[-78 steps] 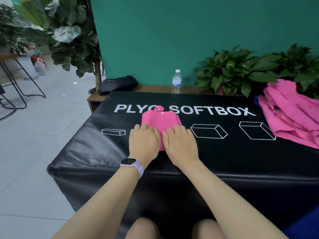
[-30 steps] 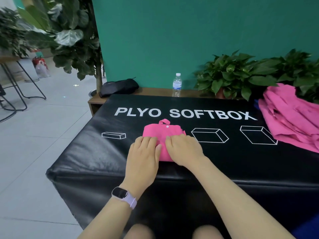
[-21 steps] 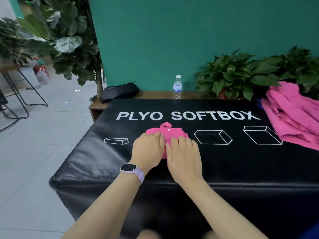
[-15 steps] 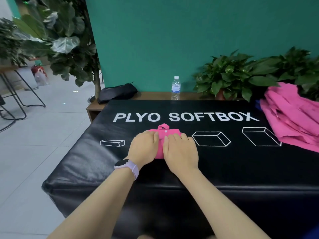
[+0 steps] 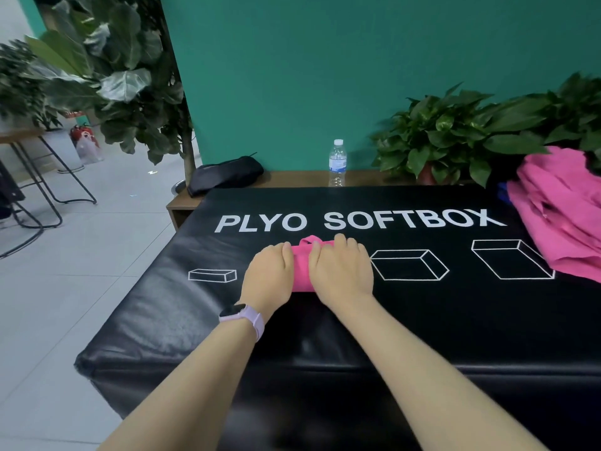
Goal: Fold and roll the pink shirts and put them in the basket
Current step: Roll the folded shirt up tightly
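Pink shirt roll (image 5: pixel 301 271) under both my hands, near the front middle of the black softbox (image 5: pixel 422 320).

I am pressing my left hand (image 5: pixel 269 278) and right hand (image 5: pixel 342 271) side by side on the roll, fingers curling over its far edge and gripping it. Its long axis is running left to right, across my reach, so I judge that any further rolling goes away from me. Neither hand is nearer. Farther right, the pile of pink shirts (image 5: pixel 562 213) is waiting, well apart. I am seeing no basket.
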